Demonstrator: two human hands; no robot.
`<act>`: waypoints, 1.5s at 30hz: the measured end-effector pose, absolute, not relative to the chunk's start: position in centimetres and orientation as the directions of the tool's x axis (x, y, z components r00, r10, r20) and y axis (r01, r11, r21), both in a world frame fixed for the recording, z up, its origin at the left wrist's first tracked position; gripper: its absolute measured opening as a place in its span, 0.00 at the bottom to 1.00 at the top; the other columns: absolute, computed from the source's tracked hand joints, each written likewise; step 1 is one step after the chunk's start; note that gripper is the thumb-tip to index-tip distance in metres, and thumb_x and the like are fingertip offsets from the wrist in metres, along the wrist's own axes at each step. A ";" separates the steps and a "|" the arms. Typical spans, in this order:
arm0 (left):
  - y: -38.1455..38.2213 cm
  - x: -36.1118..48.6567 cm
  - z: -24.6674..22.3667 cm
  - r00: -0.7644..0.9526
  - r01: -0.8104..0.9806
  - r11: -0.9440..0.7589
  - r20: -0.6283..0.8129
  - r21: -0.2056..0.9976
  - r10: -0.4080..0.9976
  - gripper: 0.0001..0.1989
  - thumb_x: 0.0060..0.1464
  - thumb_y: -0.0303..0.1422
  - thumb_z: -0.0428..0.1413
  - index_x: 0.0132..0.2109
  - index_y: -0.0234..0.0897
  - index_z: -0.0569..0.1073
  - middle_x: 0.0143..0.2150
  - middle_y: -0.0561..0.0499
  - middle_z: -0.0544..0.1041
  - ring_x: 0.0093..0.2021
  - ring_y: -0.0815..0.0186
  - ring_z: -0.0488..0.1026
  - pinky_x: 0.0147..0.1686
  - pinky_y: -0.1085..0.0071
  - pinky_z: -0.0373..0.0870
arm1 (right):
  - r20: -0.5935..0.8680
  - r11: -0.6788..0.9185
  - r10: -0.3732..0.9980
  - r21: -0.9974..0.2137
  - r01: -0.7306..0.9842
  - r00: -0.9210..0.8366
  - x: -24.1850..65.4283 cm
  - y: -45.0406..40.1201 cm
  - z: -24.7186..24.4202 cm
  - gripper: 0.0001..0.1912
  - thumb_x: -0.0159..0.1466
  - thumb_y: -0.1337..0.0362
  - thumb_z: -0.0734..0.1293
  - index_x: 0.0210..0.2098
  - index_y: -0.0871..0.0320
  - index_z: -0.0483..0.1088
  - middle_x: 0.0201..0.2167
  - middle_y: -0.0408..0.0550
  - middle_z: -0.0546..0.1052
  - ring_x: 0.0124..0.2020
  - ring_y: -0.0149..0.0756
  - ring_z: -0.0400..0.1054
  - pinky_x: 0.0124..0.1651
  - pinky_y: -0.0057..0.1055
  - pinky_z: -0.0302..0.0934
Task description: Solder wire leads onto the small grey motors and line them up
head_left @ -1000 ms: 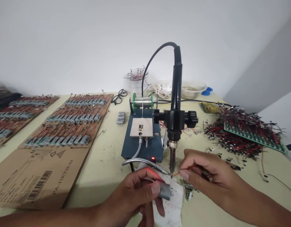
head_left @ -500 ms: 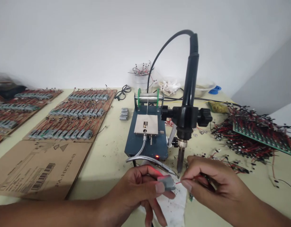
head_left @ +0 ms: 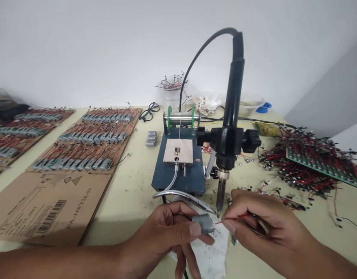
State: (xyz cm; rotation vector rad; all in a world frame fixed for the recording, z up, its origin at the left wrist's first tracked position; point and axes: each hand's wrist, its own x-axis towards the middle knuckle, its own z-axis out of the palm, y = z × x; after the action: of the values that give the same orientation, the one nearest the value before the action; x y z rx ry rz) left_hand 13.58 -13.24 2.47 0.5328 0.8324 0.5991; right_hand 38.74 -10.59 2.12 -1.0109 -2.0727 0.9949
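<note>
My left hand (head_left: 175, 234) pinches a small grey motor (head_left: 203, 223) between thumb and forefinger, its other fingers spread below. Facing it, my right hand (head_left: 254, 221) is closed on a thin red wire (head_left: 219, 223), whose tip points at the motor's right end. Whether tip and motor touch cannot be made out. Just above them is the tip of a soldering iron (head_left: 221, 193), held upright in a black clamp (head_left: 229, 141). A curved metal feed tube (head_left: 184, 195) ends beside that tip. Part of a green board shows beneath my right hand.
The blue solder feeder (head_left: 178, 178) with its spool (head_left: 181, 118) stands behind my hands. Cardboard (head_left: 50, 205) at left bears rows of wired motors. Several loose motors (head_left: 151, 138) lie beside the feeder. Wired boards (head_left: 320, 166) are piled at right. White paper (head_left: 210, 255) lies under my hands.
The red light on the feeder and its glow on my left fingers are gone. The view has shifted slightly; both hands keep nearly the same pose, holding the motor and the wire.
</note>
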 end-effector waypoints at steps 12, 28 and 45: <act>-13.5 13.6 2.1 0.523 -0.271 0.699 -0.508 0.661 0.684 0.22 0.57 0.44 0.70 0.46 0.33 0.71 0.46 0.40 0.86 0.22 0.72 0.80 0.17 0.84 0.68 | 0.259 0.499 0.813 -0.771 0.395 -0.522 38.6 -10.3 2.6 0.10 0.74 0.63 0.67 0.35 0.50 0.75 0.24 0.38 0.69 0.23 0.29 0.62 0.25 0.28 0.54; -13.4 13.2 2.4 0.576 -0.358 0.654 -0.394 0.666 0.717 0.21 0.60 0.42 0.69 0.48 0.35 0.69 0.44 0.42 0.87 0.23 0.71 0.82 0.17 0.85 0.69 | 0.234 0.432 0.854 -0.817 0.382 -0.465 38.4 -10.8 3.1 0.11 0.76 0.59 0.68 0.36 0.50 0.77 0.24 0.39 0.69 0.24 0.28 0.61 0.26 0.27 0.53; -13.3 13.7 2.9 0.596 -0.392 0.615 -0.320 0.684 0.736 0.18 0.64 0.42 0.66 0.48 0.35 0.70 0.43 0.45 0.87 0.23 0.73 0.81 0.17 0.85 0.70 | 0.231 0.379 0.892 -0.851 0.364 -0.389 38.4 -10.7 3.3 0.07 0.73 0.56 0.72 0.38 0.48 0.80 0.24 0.39 0.70 0.23 0.30 0.61 0.23 0.27 0.54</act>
State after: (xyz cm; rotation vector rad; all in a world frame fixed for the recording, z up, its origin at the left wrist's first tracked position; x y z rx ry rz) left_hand 13.66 -13.31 2.87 0.6018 0.6361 0.7031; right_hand 38.42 -10.73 3.32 -1.0818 -1.9288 0.9451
